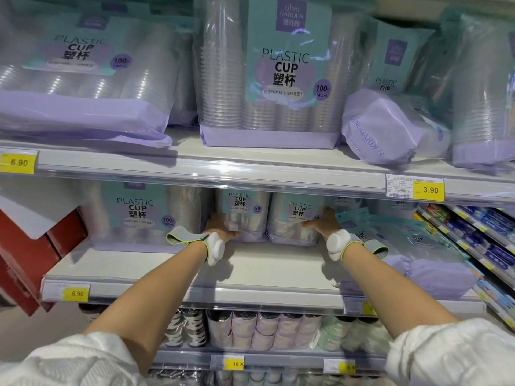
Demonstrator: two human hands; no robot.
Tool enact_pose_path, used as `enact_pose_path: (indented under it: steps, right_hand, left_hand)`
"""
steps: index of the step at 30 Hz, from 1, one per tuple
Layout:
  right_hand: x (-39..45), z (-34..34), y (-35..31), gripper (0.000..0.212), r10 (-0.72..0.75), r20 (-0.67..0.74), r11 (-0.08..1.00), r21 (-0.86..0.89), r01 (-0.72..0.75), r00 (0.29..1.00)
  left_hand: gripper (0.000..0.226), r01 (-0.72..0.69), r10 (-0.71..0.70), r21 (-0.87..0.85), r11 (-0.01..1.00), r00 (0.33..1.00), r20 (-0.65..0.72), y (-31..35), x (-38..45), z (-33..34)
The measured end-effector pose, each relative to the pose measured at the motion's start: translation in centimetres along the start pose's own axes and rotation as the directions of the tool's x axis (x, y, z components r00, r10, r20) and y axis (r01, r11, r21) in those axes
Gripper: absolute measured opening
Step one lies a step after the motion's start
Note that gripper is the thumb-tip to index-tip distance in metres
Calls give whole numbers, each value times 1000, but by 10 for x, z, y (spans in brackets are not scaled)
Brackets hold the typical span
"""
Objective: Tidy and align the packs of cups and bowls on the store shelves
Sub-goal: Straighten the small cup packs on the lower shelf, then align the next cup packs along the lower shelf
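On the middle shelf (pixel 250 271) two small 50-count plastic cup packs stand side by side at the back. My left hand (pixel 223 225) grips the lower left side of the left small pack (pixel 243 210). My right hand (pixel 322 222) holds the lower right side of the right small pack (pixel 295 218). A large 100-count pack (pixel 139 215) stands upright just left of them. To the right another cup pack (pixel 418 243) lies flat, sticking out toward the shelf front.
The upper shelf (pixel 250 160) carries large cup packs: one leaning at left (pixel 83 73), one upright in the middle (pixel 267 71), a toppled pack (pixel 387 126) at right. A red crate (pixel 33 252) juts in at left. Rolls of cups (pixel 267 330) fill the lower shelf.
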State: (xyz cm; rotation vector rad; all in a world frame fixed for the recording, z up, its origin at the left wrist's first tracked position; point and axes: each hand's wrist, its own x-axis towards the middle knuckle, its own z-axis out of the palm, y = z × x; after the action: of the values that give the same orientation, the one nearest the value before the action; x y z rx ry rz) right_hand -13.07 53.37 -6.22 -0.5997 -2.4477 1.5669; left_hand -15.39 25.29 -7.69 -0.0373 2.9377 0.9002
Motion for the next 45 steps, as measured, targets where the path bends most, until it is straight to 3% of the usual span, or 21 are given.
enact_pose_path:
  steps: [2, 6, 11, 17, 22, 26, 28, 30, 32, 35, 39, 42, 45]
  right_hand:
    - [-2, -1, -2, 83, 6, -4, 999, -32, -7, 1000]
    - [-7, -5, -3, 98, 44, -82, 999, -19, -46, 996]
    - [-17, -11, -7, 97, 83, -84, 996, -30, -86, 993]
    - [-43, -37, 9, 57, 66, -17, 995, -72, -67, 998]
    - [-57, -64, 20, 44, 4, -149, 997, 73, 7, 989]
    - [-67, -107, 26, 15, 98, -148, 988, 133, -78, 984]
    - [-72, -133, 27, 22, 125, -171, 988, 112, -107, 977]
    - [-68, -156, 35, 19, 139, -185, 987, 109, -120, 973]
    - [-63, -179, 45, 45, 163, -191, 983, 114, -143, 968]
    - [-61, -201, 54, 30, 129, -199, 991, 58, -120, 971]
    - [-52, -224, 67, 23, 41, -235, 999, 23, -37, 971]
    - [-46, -237, 75, 19, 14, -256, 1000, -16, -19, 966]
    - [-31, -258, 88, 14, 3, -226, 994, -109, -28, 974]
  left_hand:
    - [99, 7, -7, -18, 1000, 1000, 4, -2, -6, -1]
    - [97, 40, -39, -29, 999, 998, 40, -5, -12, -3]
    - [73, -39, 36, 19, 999, 994, 105, -9, -32, -5]
    - [68, -50, 36, 89, 995, 989, 146, -9, -51, -3]
    - [59, -153, 127, 100, 983, 966, 225, 21, -61, 1]
    - [41, -241, 208, 71, 968, 928, 309, 59, -73, 14]
    - [34, -246, 219, 42, 968, 917, 333, 81, -77, 23]
    - [40, -269, 252, 0, 963, 904, 344, 100, -78, 36]
    - [42, -282, 271, -21, 959, 893, 360, 121, -82, 50]
    - [42, -290, 295, -70, 954, 881, 371, 147, -90, 63]
    - [47, -177, 237, -186, 966, 892, 384, 174, -93, 80]
    - [59, -119, 204, -231, 966, 898, 391, 184, -88, 99]
    - [93, 16, 157, -400, 917, 905, 396, 189, -75, 130]
